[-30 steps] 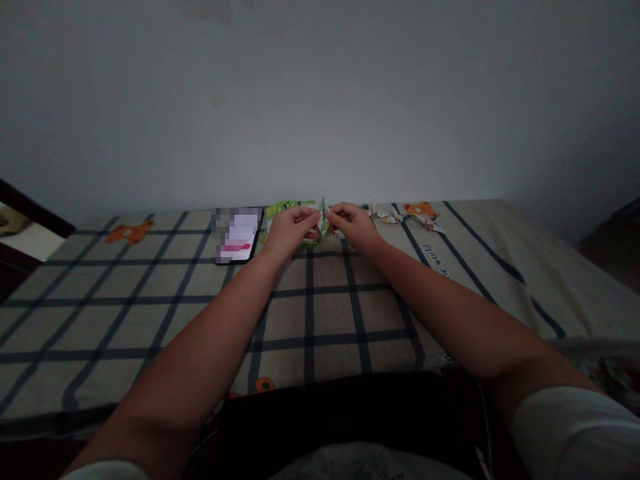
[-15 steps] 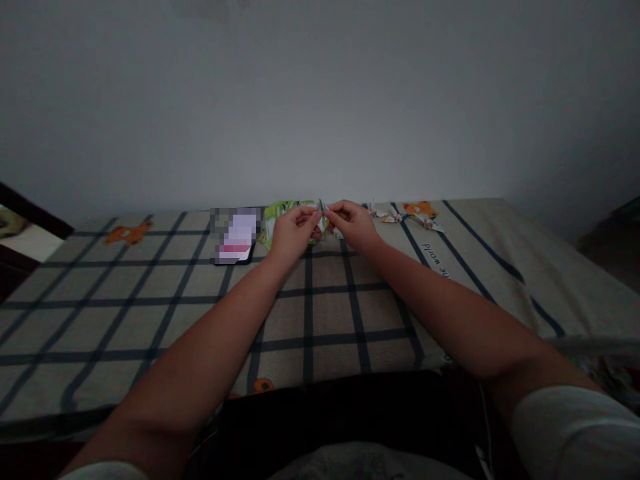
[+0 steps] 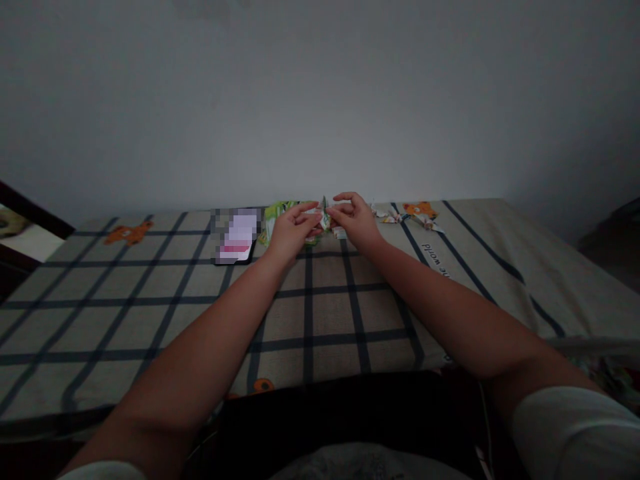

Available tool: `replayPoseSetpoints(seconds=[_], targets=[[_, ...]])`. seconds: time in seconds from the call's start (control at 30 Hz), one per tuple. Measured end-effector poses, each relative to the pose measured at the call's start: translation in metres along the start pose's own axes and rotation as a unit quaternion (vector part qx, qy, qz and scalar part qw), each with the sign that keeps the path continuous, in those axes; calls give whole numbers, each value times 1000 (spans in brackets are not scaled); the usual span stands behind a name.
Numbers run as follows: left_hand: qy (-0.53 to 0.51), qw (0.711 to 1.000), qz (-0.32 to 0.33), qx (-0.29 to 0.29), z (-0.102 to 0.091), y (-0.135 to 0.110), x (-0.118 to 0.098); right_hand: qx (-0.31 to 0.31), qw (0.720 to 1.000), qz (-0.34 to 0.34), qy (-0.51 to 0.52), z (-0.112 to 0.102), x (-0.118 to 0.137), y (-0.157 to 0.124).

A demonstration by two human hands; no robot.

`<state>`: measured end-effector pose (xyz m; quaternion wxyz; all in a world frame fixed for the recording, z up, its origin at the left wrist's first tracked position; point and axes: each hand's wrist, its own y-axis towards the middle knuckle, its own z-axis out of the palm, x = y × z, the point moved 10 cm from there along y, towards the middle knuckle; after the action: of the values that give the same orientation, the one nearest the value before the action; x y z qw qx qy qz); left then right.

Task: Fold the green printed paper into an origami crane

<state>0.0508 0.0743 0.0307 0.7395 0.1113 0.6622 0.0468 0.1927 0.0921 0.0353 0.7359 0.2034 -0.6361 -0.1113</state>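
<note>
Near the far edge of the table, my left hand [image 3: 295, 230] pinches one side of a small green-and-white paper piece [image 3: 325, 217]. My right hand [image 3: 356, 219] grips the opposite side between thumb and fingers, its index finger raised. The piece is too small and dark to tell whether it is a folded paper or a candy wrapper. Behind and beside my left hand lies a crumpled green packet [image 3: 276, 215], partly hidden by it. A small printed paper scrap [image 3: 340, 233] lies just below my right fingers.
Several twisted, coloured paper pieces [image 3: 427, 223] lie to the right of my right hand. A phone [image 3: 237, 237] with a lit, blurred screen rests at the left. A checked tablecloth [image 3: 330, 310] covers the table, which meets a grey wall [image 3: 320, 100] at the back.
Fingers of both hands have spread a little, and my right index finger has lifted. The small piece stays between the hands, and more of the scrap below shows.
</note>
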Motion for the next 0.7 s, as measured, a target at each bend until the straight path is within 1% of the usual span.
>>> replayPoseSetpoints(seconds=[0.23, 0.3, 0.4, 0.53, 0.7], targets=[[2, 999, 5, -50, -12, 4, 0, -4, 992, 98, 82, 5, -13, -4], [-1, 998, 8, -55, -13, 3, -2, -8, 986, 131, 102, 5, -19, -5], [-10, 999, 8, -52, -11, 2, -3, 13, 980, 171, 98, 9, -27, -7], [-14, 999, 4, -49, -10, 2, -2, 33, 980, 180, 73, 11, -29, -8], [-1, 998, 15, -53, -10, 1, -5, 34, 986, 155, 49, 11, -24, -6]])
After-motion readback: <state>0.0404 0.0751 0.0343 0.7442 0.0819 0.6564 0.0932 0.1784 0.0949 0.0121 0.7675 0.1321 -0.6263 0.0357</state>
